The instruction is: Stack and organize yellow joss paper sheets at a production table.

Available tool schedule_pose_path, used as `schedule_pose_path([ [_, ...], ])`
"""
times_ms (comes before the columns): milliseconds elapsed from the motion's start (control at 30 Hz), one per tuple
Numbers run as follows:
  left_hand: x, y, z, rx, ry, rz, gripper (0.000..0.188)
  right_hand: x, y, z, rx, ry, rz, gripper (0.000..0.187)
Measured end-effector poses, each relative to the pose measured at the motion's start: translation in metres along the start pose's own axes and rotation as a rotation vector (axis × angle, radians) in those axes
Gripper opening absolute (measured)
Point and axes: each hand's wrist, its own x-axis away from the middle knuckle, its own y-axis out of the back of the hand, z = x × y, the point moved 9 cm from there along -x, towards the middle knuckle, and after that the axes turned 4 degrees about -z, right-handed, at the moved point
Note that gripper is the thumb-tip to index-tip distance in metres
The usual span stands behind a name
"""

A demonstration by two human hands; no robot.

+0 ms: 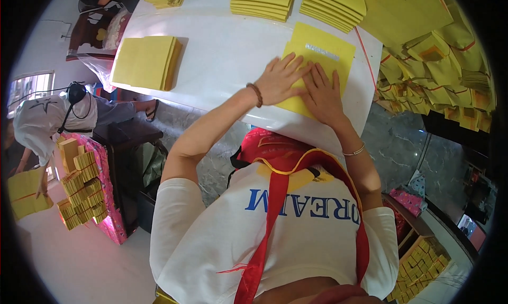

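Observation:
A flat piece of yellow paper, perhaps an envelope (344,63), lies on the white table (222,55) near its front edge, with a pale shiny strip (321,51) across its upper part. My left hand (284,82) is spread flat over its left side. Beside it my right hand (323,98) presses on the lower middle with fingers stretched out. The fingertips of both hands nearly meet. A stack of yellow paper (142,62) sits to the left on the tabletop, and further stacks (259,2) stand along the far side.
Many banded yellow bundles (439,76) are heaped at the right. Another person (55,113) bends at the left, holding yellow paper (29,193) beside more bundles (82,185) on a pink cloth (108,198). Yellow bundles (423,264) fill a spot at the lower right.

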Motion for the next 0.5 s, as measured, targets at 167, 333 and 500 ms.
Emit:
schedule_pose_path([
  [167,0.007,-0.018,0.004,-0.18,-0.015,0.11,0.066,-0.001,0.002,-0.017,-0.42,-0.164,0.089,0.064],
  [333,-0.008,-0.01,-0.046,-0.655,-0.426,0.07,0.039,0.003,0.006,-0.048,-1.202,-0.349,-0.013,0.068],
  [500,-0.029,-0.048,-0.05,-0.539,-0.286,0.11,0.021,0.023,0.018,-0.106,-1.93,-0.556,-0.487,0.053],
])
